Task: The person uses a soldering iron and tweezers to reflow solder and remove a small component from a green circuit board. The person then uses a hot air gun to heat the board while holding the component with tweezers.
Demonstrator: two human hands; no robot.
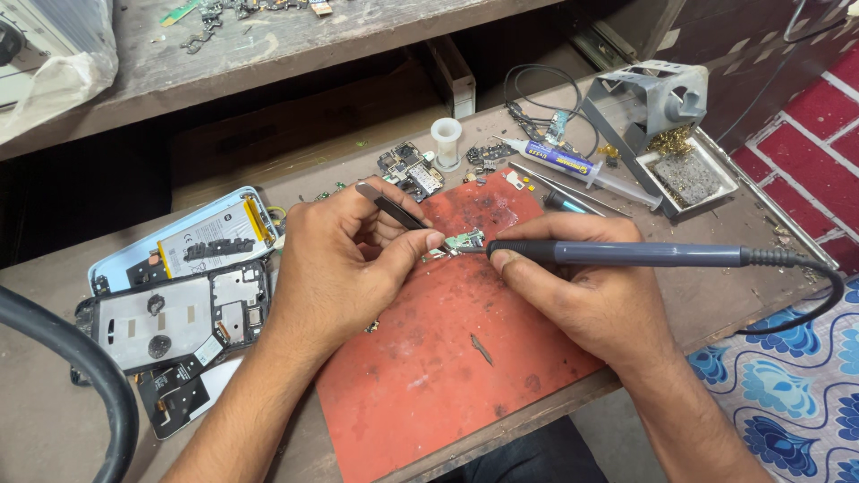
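On the red mat [429, 376], small board [465, 240] sits between both hands: left hand [335, 268] pinches it with tweezers [394, 210], right hand [582, 295] grips iron [626, 255], tip pointing left at board.

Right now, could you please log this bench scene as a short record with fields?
Left hand: pinches black tweezers whose tips meet a small circuit board
Right hand: holds a grey soldering iron, tip at the same board
Work surface: scorched red mat on a wooden bench
Left of mat: opened phone with its battery exposed
Behind mat: glue tube, white spool, iron stand with sponge
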